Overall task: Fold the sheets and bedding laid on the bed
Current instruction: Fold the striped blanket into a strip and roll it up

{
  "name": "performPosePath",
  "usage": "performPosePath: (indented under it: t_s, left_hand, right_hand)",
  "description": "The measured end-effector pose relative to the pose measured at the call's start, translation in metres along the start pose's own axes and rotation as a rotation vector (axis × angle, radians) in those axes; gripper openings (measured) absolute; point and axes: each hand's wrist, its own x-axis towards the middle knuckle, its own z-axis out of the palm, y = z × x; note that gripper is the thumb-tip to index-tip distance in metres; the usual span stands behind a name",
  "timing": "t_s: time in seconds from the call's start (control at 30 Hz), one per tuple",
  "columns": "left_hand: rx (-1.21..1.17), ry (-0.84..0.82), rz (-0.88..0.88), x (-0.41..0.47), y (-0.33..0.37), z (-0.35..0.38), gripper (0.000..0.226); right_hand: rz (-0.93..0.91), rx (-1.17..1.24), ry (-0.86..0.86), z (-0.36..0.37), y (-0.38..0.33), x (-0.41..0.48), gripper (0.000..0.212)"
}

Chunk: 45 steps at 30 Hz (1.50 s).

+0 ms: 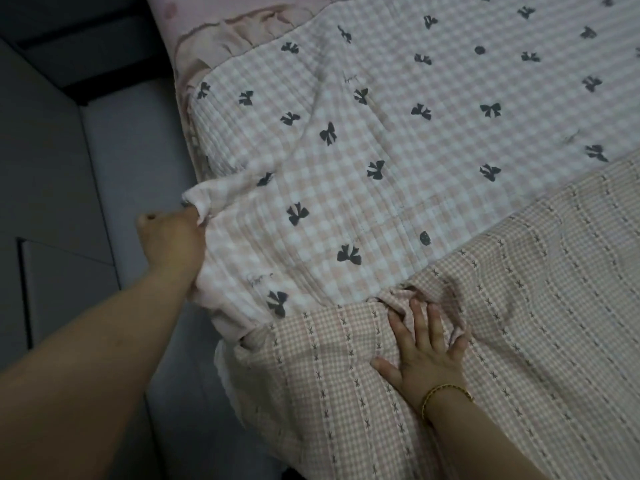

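Note:
A pink-and-white checked blanket with dark bow prints [398, 140] lies spread over the bed. A finer-checked pink sheet with striped rows [519, 306] lies beside it, nearer to me. My left hand [173, 240] grips the bow blanket's edge at the bed's left side, where the cloth bunches over my fingers. My right hand [426, 348], a gold bracelet on its wrist, presses flat with spread fingers on the fine-checked sheet, close to the seam where the two cloths meet. The sheet wrinkles around my fingertips.
A pink ruffled cloth [242, 32] shows at the bed's far left corner. Grey tiled floor [69, 168] runs along the bed's left side, with a dark gap at the top left.

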Motion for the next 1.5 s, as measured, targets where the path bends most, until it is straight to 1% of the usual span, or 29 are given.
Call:
performPosePath:
  t_s: [0.07,0.13,0.17,0.23,0.3,0.33,0.37,0.43,0.5,0.57,0.6,0.63,0.73,0.77,0.8,0.93,0.97,1.03,1.1,1.17,1.2,1.23,1.27,1.3,1.37,1.4,1.43,1.47,1.5]
  left_hand:
    - [0.088,-0.115,-0.130,-0.004,0.000,0.006,0.046]
    - [0.006,-0.197,-0.211,-0.012,0.010,0.008,0.061]
    - [-0.074,-0.187,-0.178,-0.021,0.019,0.007,0.063]
    - [-0.211,-0.130,0.011,-0.050,0.041,0.003,0.062]
    - [-0.279,-0.146,0.255,-0.093,0.061,-0.003,0.053]
    - [-0.282,-0.206,0.353,-0.113,0.068,-0.003,0.051]
    - [-0.259,-0.308,0.422,-0.137,0.074,-0.003,0.051]
    - [-0.181,-0.516,0.471,-0.186,0.082,0.001,0.057]
    - [-0.097,-0.579,0.452,-0.225,0.084,0.005,0.072]
    - [-0.043,-0.562,0.417,-0.253,0.080,0.010,0.096]
    - [-0.033,-0.560,0.395,-0.264,0.078,0.011,0.102]
    - [-0.039,-0.559,0.370,-0.281,0.081,0.010,0.101]
    - [-0.048,-0.550,0.323,-0.331,0.095,0.007,0.072]
    - [-0.036,-0.548,0.320,-0.348,0.100,0.006,0.069]
    - [-0.030,-0.566,0.314,-0.373,0.107,0.003,0.071]
    - [-0.125,-0.666,0.262,-0.468,0.128,0.001,0.101]
    - [-0.153,-0.690,0.236,-0.491,0.132,0.000,0.101]
    - [-0.181,-0.719,0.187,-0.523,0.140,-0.002,0.091]
    - [-0.219,-0.628,0.235,-0.549,0.149,-0.006,0.090]
    - [-0.262,-0.518,0.373,-0.572,0.154,0.001,0.074]
    - [-0.254,-0.496,0.436,-0.581,0.158,0.000,0.061]
    - [-0.229,-0.507,0.519,-0.588,0.160,0.000,0.053]
    - [-0.199,-0.513,0.595,-0.593,0.161,0.003,0.051]
    - [-0.156,-0.516,0.672,-0.596,0.163,0.006,0.050]
    - [-0.035,-0.523,0.726,-0.601,0.165,0.020,0.060]
    - [-0.017,-0.529,0.721,-0.602,0.166,0.023,0.068]
    - [-0.006,-0.530,0.719,-0.601,0.168,0.025,0.069]
    - [0.007,-0.491,0.725,-0.603,0.168,0.024,0.061]
    - [0.013,-0.431,0.756,-0.603,0.168,0.025,0.044]
  right_hand:
    - [0.002,-0.010,0.007,0.001,0.000,0.001,0.127]
    - [0.000,-0.009,0.020,0.001,0.000,0.001,0.123]
    - [-0.003,0.004,0.029,0.001,-0.001,-0.001,0.121]
    - [-0.012,0.014,0.051,0.001,-0.001,-0.001,0.121]
    - [-0.026,0.020,0.097,0.003,-0.001,-0.003,0.124]
    - [-0.037,0.029,0.115,0.003,-0.001,-0.001,0.121]
    - [-0.044,0.018,0.145,0.005,-0.001,-0.001,0.110]
    - [-0.019,0.016,0.168,0.006,0.002,-0.010,0.083]
    - [-0.033,0.054,0.177,0.009,0.002,-0.019,0.075]
    - [-0.078,0.032,0.175,0.020,0.004,-0.034,0.069]
    - [-0.104,0.020,0.175,0.028,0.007,-0.043,0.067]
    - [-0.129,0.005,0.179,0.040,0.016,-0.060,0.066]
    - [-0.216,-0.039,0.175,0.081,0.045,-0.105,0.065]
    - [-0.249,-0.039,0.182,0.098,0.053,-0.119,0.066]
    - [-0.277,-0.047,0.183,0.119,0.068,-0.139,0.067]
    - [-0.327,-0.055,0.151,0.193,0.131,-0.204,0.066]
    - [-0.326,-0.057,0.156,0.211,0.149,-0.219,0.064]
    - [-0.318,-0.080,0.293,0.232,0.177,-0.239,0.061]
    - [-0.269,-0.007,0.426,0.250,0.196,-0.248,0.049]
    - [-0.317,0.129,0.610,0.272,0.213,-0.250,0.034]
    - [-0.325,0.308,0.650,0.278,0.216,-0.253,0.030]
    - [-0.293,0.519,0.694,0.276,0.217,-0.256,0.028]
    - [-0.161,0.730,0.742,0.274,0.219,-0.260,0.027]
    - [-0.017,0.922,0.727,0.273,0.221,-0.263,0.023]
    - [0.227,1.237,0.687,0.279,0.229,-0.268,0.021]
    - [0.300,1.322,0.675,0.281,0.232,-0.269,0.020]
    - [0.337,1.383,0.649,0.281,0.233,-0.270,0.020]
    - [0.346,1.417,0.601,0.283,0.233,-0.272,0.020]
    - [0.343,1.433,0.558,0.284,0.233,-0.272,0.021]
